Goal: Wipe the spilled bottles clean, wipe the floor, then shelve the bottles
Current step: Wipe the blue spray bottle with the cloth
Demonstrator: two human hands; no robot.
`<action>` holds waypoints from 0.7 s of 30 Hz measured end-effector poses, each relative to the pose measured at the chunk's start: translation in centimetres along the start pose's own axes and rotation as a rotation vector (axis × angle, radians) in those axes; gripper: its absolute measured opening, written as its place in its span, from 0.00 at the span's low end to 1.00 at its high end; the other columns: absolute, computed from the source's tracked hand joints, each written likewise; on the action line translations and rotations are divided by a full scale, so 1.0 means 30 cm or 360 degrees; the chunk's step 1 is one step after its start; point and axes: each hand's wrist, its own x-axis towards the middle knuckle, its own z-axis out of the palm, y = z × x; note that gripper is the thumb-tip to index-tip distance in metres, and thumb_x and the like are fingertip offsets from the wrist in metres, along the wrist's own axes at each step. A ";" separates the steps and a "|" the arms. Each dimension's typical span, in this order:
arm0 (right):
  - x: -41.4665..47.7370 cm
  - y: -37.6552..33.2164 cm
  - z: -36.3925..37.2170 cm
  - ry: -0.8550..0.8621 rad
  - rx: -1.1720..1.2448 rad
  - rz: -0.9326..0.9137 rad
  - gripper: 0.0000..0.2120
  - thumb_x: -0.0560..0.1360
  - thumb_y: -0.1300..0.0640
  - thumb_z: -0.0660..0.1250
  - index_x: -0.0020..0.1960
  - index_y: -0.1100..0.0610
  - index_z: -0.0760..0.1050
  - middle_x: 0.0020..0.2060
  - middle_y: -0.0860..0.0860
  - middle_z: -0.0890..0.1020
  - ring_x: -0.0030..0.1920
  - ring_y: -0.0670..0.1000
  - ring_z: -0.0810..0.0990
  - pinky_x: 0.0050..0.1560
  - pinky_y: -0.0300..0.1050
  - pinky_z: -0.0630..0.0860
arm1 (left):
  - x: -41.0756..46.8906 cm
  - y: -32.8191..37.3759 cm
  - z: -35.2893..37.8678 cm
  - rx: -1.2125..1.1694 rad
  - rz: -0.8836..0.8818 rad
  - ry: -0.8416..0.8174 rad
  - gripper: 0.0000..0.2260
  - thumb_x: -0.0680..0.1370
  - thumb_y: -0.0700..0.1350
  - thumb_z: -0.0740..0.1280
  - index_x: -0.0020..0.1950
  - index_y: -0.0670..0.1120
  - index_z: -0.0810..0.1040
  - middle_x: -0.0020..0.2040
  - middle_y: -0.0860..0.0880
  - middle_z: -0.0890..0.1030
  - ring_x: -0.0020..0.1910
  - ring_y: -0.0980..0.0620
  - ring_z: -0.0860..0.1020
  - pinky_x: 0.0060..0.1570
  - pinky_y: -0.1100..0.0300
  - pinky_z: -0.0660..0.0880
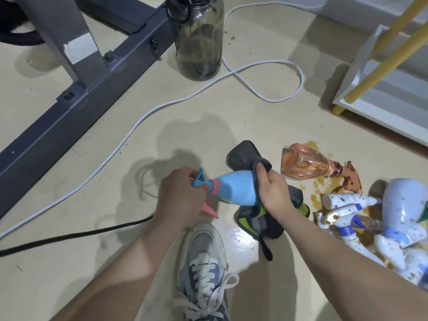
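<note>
Gripping with left fingers (pixel 185 176) curled round the spray head of the blue spray bottle (pixel 234 188); holding it sideways in the left hand (pixel 178 193), apparently off the floor (pixel 208 126), neck toward that hand. Pinching the dark cloth (pixel 245 156) with right fingers (pixel 262 179) against the bottle's fat end, right hand (pixel 273 193) wrapped over cloth and body together.

To wipe well: hold the head firmly without squeezing the pink trigger (pixel 209 210) hanging just below the left fingers. Turn the bottle with the left while dragging cloth from base toward neck. Refold to a dry patch, given the loose cloth hanging under the right hand.

Just beyond the right fingers, lying on its side: clear orange bottle (pixel 308 164), in a brown spill (pixel 324 183). Farther right of that hand, heaped and touching: white speckled bottles (pixel 347 200) and a lavender bottle (pixel 403 200), unwiped by the look of the splashes. Well beyond, up and right of both hands: white shelf (pixel 379 112) with yellow legs, awaiting the bottles. Probably early in the task, floor not yet wiped.
</note>
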 end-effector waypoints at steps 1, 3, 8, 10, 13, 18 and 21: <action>-0.013 0.001 0.011 0.0027 -0.0100 -0.0124 0.20 0.83 0.49 0.55 0.44 0.62 0.75 0.43 0.57 0.81 0.50 0.60 0.79 0.49 0.48 0.70 | 0.004 -0.005 -0.001 -0.0012 -0.0047 -0.0001 0.11 0.72 0.41 0.72 0.35 0.54 0.74 0.41 0.48 0.84 0.42 0.45 0.82 0.47 0.50 0.80; -0.091 -0.019 0.048 0.0011 -0.0314 -0.0633 0.12 0.81 0.53 0.57 0.55 0.55 0.77 0.52 0.51 0.82 0.57 0.54 0.78 0.58 0.49 0.67 | 0.009 -0.013 -0.001 -0.0059 -0.0133 -0.0010 0.09 0.70 0.41 0.73 0.33 0.53 0.77 0.37 0.48 0.84 0.39 0.44 0.83 0.44 0.47 0.81; -0.167 -0.004 0.065 -0.0361 -0.0352 -0.1178 0.22 0.73 0.55 0.64 0.67 0.49 0.75 0.65 0.42 0.77 0.70 0.43 0.69 0.72 0.52 0.57 | -0.013 -0.037 0.026 -0.0108 -0.0144 -0.0057 0.11 0.71 0.42 0.73 0.31 0.52 0.78 0.33 0.50 0.83 0.38 0.45 0.83 0.43 0.43 0.81; -0.118 -0.003 0.033 -0.0416 -0.0219 -0.1260 0.19 0.71 0.58 0.72 0.62 0.50 0.80 0.58 0.42 0.82 0.63 0.44 0.77 0.64 0.54 0.70 | -0.021 -0.032 0.030 -0.0087 -0.0079 -0.0065 0.09 0.72 0.44 0.73 0.33 0.53 0.78 0.36 0.51 0.84 0.39 0.46 0.83 0.44 0.45 0.81; -0.092 -0.031 0.021 -0.0305 -0.0058 -0.1085 0.08 0.76 0.51 0.69 0.43 0.54 0.80 0.37 0.46 0.82 0.43 0.49 0.81 0.46 0.52 0.77 | -0.034 -0.009 0.033 -0.0076 0.0010 -0.0045 0.02 0.73 0.43 0.73 0.42 0.51 0.83 0.41 0.48 0.85 0.43 0.45 0.83 0.47 0.46 0.80; 0.009 -0.020 -0.036 -0.0172 -0.0001 -0.0341 0.10 0.79 0.58 0.65 0.59 0.57 0.76 0.49 0.55 0.82 0.52 0.57 0.80 0.55 0.49 0.75 | -0.066 0.006 0.046 0.0000 0.0106 -0.0050 0.09 0.73 0.42 0.73 0.40 0.56 0.78 0.42 0.48 0.84 0.42 0.46 0.83 0.50 0.49 0.79; -0.034 -0.037 -0.086 -0.0265 0.0035 -0.0474 0.25 0.76 0.68 0.64 0.67 0.47 0.68 0.58 0.53 0.75 0.59 0.52 0.75 0.64 0.48 0.71 | -0.060 0.012 0.059 0.0047 0.0101 -0.0045 0.12 0.73 0.44 0.73 0.55 0.51 0.82 0.46 0.50 0.84 0.46 0.48 0.82 0.51 0.56 0.77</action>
